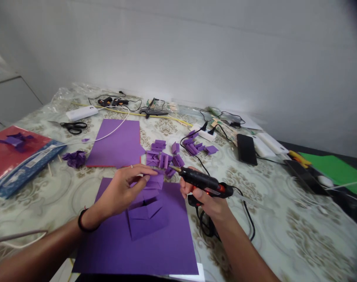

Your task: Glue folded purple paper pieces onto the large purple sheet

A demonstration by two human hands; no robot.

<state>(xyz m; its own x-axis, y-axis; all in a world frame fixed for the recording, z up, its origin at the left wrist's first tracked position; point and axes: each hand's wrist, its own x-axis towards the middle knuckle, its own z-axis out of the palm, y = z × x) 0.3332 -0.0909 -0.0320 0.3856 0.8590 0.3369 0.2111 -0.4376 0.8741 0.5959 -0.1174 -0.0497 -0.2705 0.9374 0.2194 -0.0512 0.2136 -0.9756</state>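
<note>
My left hand, its fingers closed in a pinch, is at the upper end of a folded purple paper piece. That piece lies on a large purple sheet at the table's near edge. My right hand is wrapped round a black glue gun with a red light showing. The gun's nozzle points left, just right of my left fingertips. Small folded purple pieces lie loose beyond both hands.
Another purple sheet, crumpled paper, scissors and a red package are on the left. A white power strip, a black phone and green sheets are on the right. The gun's cord loops beside my right arm.
</note>
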